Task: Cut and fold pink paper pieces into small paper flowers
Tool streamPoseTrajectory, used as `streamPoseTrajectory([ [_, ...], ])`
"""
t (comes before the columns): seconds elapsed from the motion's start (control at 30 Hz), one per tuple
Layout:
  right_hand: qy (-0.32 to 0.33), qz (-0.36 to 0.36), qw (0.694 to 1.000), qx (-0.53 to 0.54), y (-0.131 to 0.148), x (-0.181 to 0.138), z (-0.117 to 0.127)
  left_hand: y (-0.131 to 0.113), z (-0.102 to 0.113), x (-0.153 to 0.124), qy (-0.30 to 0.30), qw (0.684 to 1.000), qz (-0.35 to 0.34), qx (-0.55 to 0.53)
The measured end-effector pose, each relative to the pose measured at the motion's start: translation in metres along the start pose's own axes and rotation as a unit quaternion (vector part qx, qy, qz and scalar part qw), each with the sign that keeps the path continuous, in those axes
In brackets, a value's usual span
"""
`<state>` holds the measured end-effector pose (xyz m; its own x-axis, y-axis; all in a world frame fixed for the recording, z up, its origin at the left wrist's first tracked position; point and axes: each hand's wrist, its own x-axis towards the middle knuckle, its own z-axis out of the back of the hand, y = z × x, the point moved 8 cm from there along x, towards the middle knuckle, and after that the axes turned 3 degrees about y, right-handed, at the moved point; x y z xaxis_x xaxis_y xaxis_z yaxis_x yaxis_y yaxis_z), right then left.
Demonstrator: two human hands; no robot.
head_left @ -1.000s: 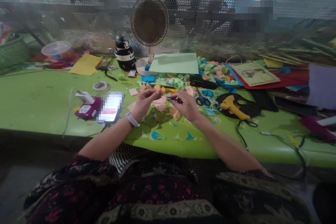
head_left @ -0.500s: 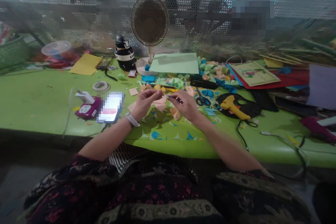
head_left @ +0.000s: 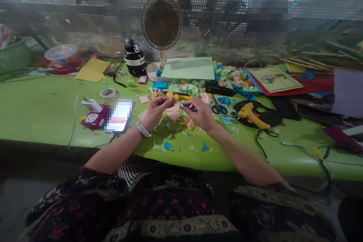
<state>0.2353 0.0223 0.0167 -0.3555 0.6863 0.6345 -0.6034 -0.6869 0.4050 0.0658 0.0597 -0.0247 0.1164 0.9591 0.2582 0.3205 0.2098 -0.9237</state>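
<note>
Over the middle of the green table (head_left: 56,109), my left hand (head_left: 157,111) is closed in a pinch at thumb and forefinger. Whatever lies between those fingertips is too small to make out. My right hand (head_left: 202,115), facing it a short gap away, grips a small, slim dark-blue tool (head_left: 193,109) whose thin tip points toward the left fingertips. Peach paper squares (head_left: 172,108) lie below and between the hands. A peach paper flower (head_left: 188,122) rests just in front of the right hand. Blue-handled scissors (head_left: 219,108) lie right of it.
A yellow glue gun (head_left: 253,115) lies on a black pad at the right. To the left are a phone (head_left: 119,116), a purple power block (head_left: 95,117) and a tape roll (head_left: 109,93). A fan (head_left: 161,22) and black bottle (head_left: 134,58) stand behind. Paper scraps (head_left: 169,146) litter the front.
The tool in my right hand has turned slightly, and its tip has shifted a little. My left hand stays nearly where it was, still pinched.
</note>
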Motion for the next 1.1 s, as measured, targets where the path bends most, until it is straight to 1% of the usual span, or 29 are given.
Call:
streamPoseTrajectory([
  [0.27, 0.005, 0.000, 1.000, -0.002, -0.001, -0.001, -0.001, -0.002, 0.003, 0.003, -0.012, 1.000, -0.009, -0.005],
  [0.37, 0.011, -0.039, 0.999, -0.004, -0.009, 0.000, 0.000, -0.004, 0.006, 0.005, -0.024, 0.999, -0.018, -0.010],
  [0.47, -0.011, -0.090, 0.996, 0.016, -0.018, 0.001, 0.008, -0.006, 0.009, 0.006, -0.035, 0.999, -0.038, -0.007],
  [0.53, -0.039, -0.114, 0.992, 0.042, -0.020, 0.001, 0.016, -0.008, 0.006, 0.005, -0.015, 0.998, -0.053, 0.024],
  [0.6, -0.060, -0.124, 0.988, 0.062, -0.018, 0.000, 0.023, -0.009, -0.001, 0.003, 0.028, 0.995, -0.066, 0.069],
  [0.7, -0.050, -0.101, 0.991, 0.073, -0.006, 0.002, 0.026, -0.012, -0.013, -0.002, 0.092, 0.980, -0.104, 0.141],
  [0.8, -0.020, -0.051, 0.996, 0.071, 0.006, 0.004, 0.024, -0.019, -0.020, -0.008, 0.129, 0.954, -0.170, 0.213],
  [0.87, -0.008, -0.022, 0.998, 0.061, 0.011, 0.004, 0.021, -0.025, -0.024, -0.010, 0.142, 0.935, -0.208, 0.248],
  [0.93, 0.002, 0.004, 0.999, 0.051, 0.013, 0.004, 0.018, -0.028, -0.026, -0.012, 0.148, 0.922, -0.232, 0.272],
  [1.1, 0.040, 0.042, 0.998, 0.012, 0.010, 0.001, 0.009, -0.033, -0.030, -0.016, 0.162, 0.903, -0.267, 0.295],
])
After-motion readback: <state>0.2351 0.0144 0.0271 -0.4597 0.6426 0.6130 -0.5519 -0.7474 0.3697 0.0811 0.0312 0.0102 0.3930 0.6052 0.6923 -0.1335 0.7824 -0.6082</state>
